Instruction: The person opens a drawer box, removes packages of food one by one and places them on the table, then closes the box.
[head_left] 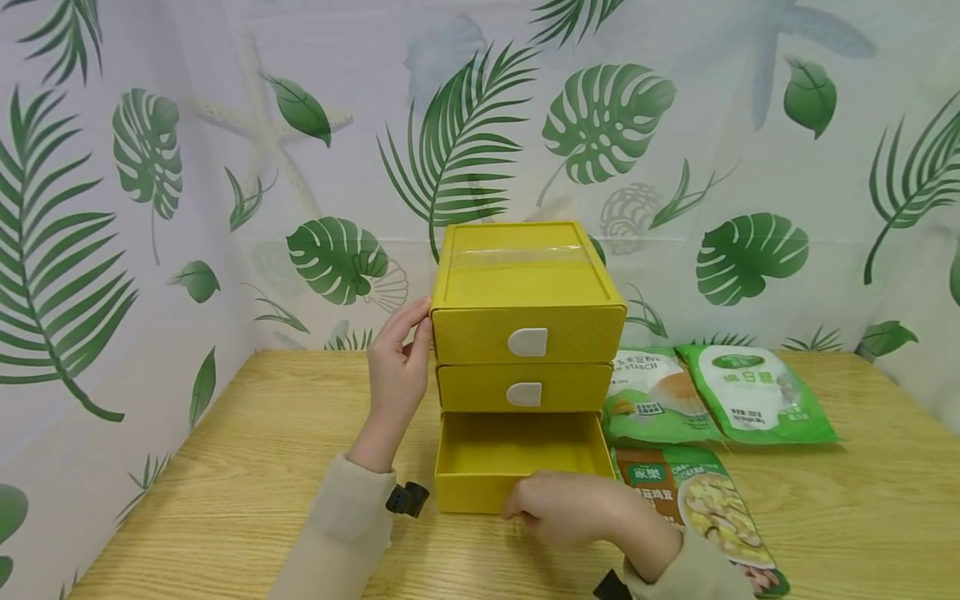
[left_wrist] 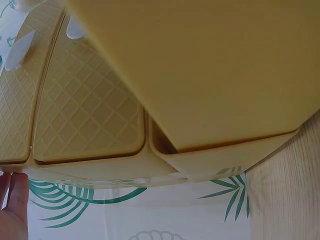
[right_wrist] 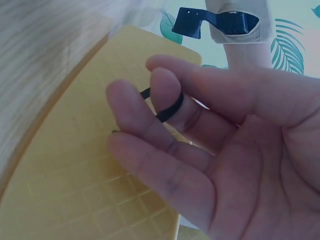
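A yellow cabinet with three stacked drawers (head_left: 528,267) stands on the table, a white tab handle on each of the upper two fronts. Its bottom drawer (head_left: 472,493) is pulled out, and the bare yellow inside shows. My left hand (head_left: 399,367) rests against the cabinet's upper left side, its fingertips also in the left wrist view at the lower left. At the bottom drawer's front, my right hand (head_left: 566,507) has its fingers curled at the handle, which the hand hides. The right wrist view shows those bent fingers (right_wrist: 165,170) in front of the yellow patterned drawer face.
Right of the cabinet lie a green and white starch bag (head_left: 660,417), another green and white bag (head_left: 750,392) and a brown and green food packet (head_left: 720,508). The packet lies close to my right forearm. A leaf-patterned cloth (head_left: 480,150) hangs behind the wooden table (head_left: 240,467).
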